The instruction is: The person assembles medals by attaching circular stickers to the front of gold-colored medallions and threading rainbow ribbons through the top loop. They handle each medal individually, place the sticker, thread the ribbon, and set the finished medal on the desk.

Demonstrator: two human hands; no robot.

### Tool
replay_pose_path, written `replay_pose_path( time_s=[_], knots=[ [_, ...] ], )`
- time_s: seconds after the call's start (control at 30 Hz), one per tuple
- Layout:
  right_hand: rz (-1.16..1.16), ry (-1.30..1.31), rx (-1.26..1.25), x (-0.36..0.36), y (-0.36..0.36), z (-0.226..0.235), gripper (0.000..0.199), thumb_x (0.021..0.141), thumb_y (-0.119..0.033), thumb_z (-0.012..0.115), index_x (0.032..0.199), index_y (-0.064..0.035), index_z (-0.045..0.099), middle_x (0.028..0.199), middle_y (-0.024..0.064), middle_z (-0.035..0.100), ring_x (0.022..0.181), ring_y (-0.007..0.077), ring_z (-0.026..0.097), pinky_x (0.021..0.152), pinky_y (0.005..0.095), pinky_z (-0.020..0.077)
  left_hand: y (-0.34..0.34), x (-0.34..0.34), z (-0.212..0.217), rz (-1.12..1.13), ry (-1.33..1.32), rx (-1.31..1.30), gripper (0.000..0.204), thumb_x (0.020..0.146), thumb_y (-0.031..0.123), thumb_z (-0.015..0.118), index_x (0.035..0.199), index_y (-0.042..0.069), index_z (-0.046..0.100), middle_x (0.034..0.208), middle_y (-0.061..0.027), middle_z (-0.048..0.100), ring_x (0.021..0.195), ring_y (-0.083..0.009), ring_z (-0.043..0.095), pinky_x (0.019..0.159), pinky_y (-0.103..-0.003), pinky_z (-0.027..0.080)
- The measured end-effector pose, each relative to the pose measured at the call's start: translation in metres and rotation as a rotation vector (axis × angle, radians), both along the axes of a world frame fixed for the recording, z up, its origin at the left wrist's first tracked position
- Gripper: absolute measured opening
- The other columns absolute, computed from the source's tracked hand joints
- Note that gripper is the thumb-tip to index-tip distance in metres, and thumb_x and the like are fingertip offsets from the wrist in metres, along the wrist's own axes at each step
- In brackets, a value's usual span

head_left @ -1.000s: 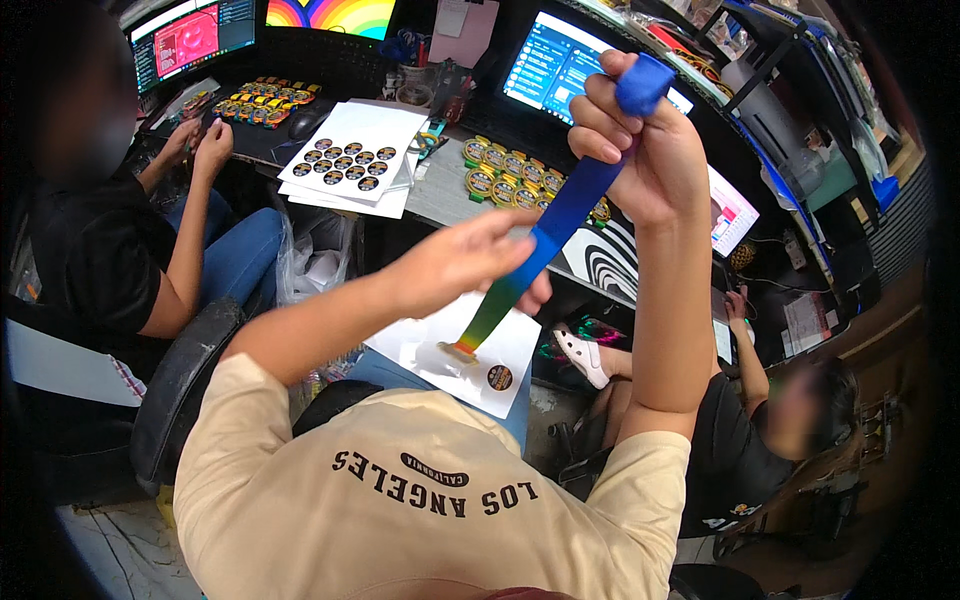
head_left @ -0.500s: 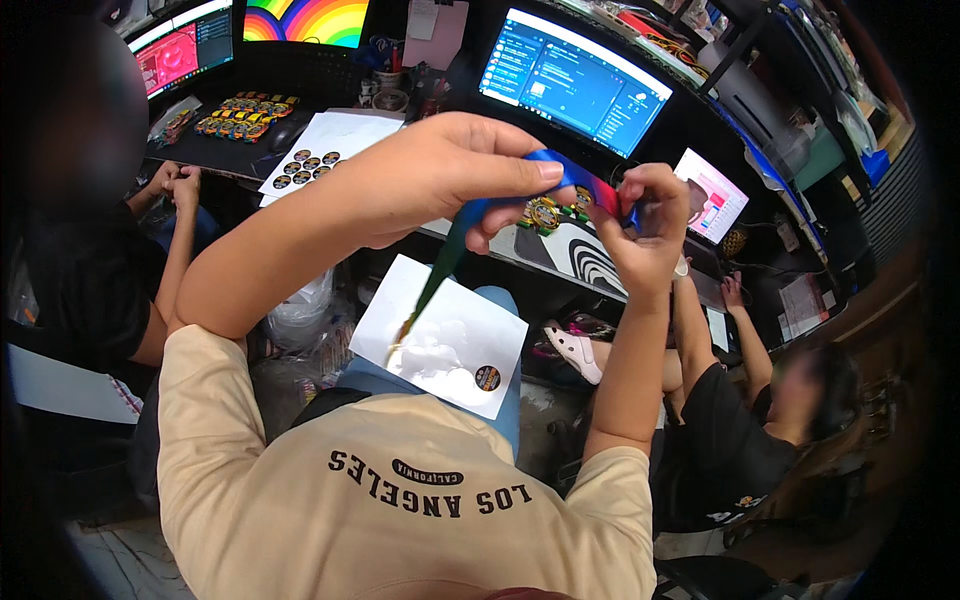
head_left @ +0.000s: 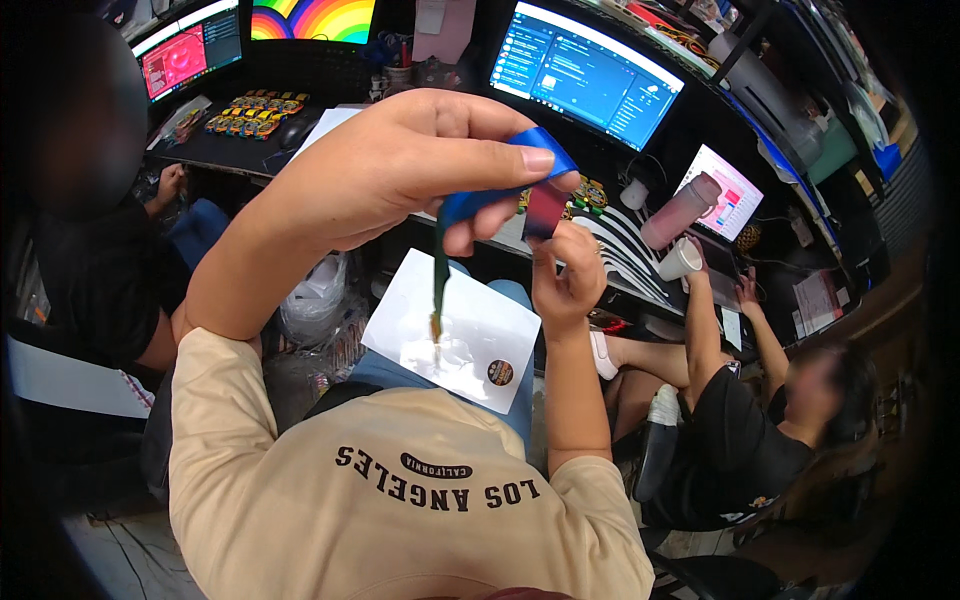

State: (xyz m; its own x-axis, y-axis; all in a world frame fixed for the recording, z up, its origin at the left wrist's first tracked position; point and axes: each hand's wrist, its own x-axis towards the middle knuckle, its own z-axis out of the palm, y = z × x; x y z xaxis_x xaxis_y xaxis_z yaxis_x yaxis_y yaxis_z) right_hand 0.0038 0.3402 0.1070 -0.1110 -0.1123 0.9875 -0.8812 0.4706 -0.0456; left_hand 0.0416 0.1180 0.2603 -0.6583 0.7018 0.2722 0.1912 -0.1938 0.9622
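Observation:
A multicoloured ribbon, with blue, red and dark green stretches [head_left: 545, 150], is raised in front of me above my lap. My left hand [head_left: 455, 165] pinches its blue part between thumb and fingers, and the green tail hangs down below. Just under and to the right, my right hand [head_left: 570, 275] is closed on the reddish end, fingertips curled around it. Across my thighs lies a white sheet [head_left: 430, 310] bearing one round dark sticker [head_left: 500, 372] near its right corner. The ribbon's lower tip hangs in front of the sheet.
Ribboned medals [head_left: 245, 118] lie on the desk at far left, with more behind my hands. A monitor [head_left: 585, 75] stands ahead. At right, a co-worker's hand holds a white cup [head_left: 680, 260] beside a pink bottle [head_left: 680, 210]. Another person sits at left.
My right hand has moved left and down, closer beneath my left hand, turning the ribbon's red end downward. At right, the co-worker's hand now holds a white cup; a pink bottle shows there.

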Motion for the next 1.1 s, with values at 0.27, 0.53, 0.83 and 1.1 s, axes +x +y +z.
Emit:
replay_pose_path(
  time_s=[0.27, 0.53, 0.83, 1.1],
  knots=[
    [0.183, -0.452, -0.255, 0.021, -0.016, -0.026, 0.027, 0.068, 0.018, 0.064, 0.089, 0.0003, 0.068, 0.083, 0.0114, 0.069, 0.069, 0.0166, 0.065, 0.063, 0.0279, 0.0521, 0.017, -0.01, -0.017, 0.141, 0.109, 0.169, 0.027, 0.085, 0.018, 0.073, 0.105, 0.0, 0.068, 0.085, -0.0026, 0.065, 0.078, -0.0085, 0.062, 0.075, -0.023, 0.049],
    [0.5, -0.792, -0.321, 0.036, -0.022, -0.039, 0.024, 0.074, 0.019, 0.059, 0.091, 0.0055, 0.07, 0.089, 0.0134, 0.069, 0.078, 0.0174, 0.068, 0.071, 0.0263, 0.0552, 0.03, -0.031, -0.037, 0.304, 0.63, 0.311, 0.029, 0.078, 0.008, 0.078, 0.104, 0.0, 0.069, 0.105, -0.006, 0.061, 0.095, -0.0116, 0.061, 0.076, -0.025, 0.051],
    [0.606, -0.855, -0.344, 0.052, -0.031, -0.041, 0.017, 0.078, 0.009, 0.067, 0.095, 0.0078, 0.069, 0.096, 0.0157, 0.069, 0.084, 0.0192, 0.069, 0.077, 0.0282, 0.0547, 0.029, -0.034, -0.042, 0.482, 0.925, 0.241, 0.028, 0.073, 0.002, 0.079, 0.098, -0.002, 0.069, 0.094, -0.0088, 0.068, 0.083, -0.0145, 0.064, 0.069, -0.026, 0.052],
    [0.446, -0.857, -0.284, 0.056, -0.027, -0.044, 0.025, 0.081, 0.008, 0.069, 0.105, 0.0066, 0.062, 0.093, 0.0165, 0.069, 0.084, 0.0208, 0.069, 0.079, 0.0282, 0.054, 0.023, -0.046, -0.045, 0.518, 0.686, 0.086, 0.032, 0.081, 0.013, 0.077, 0.108, -0.001, 0.069, 0.087, -0.0063, 0.07, 0.077, -0.0063, 0.063, 0.063, -0.02, 0.049]
  ],
)
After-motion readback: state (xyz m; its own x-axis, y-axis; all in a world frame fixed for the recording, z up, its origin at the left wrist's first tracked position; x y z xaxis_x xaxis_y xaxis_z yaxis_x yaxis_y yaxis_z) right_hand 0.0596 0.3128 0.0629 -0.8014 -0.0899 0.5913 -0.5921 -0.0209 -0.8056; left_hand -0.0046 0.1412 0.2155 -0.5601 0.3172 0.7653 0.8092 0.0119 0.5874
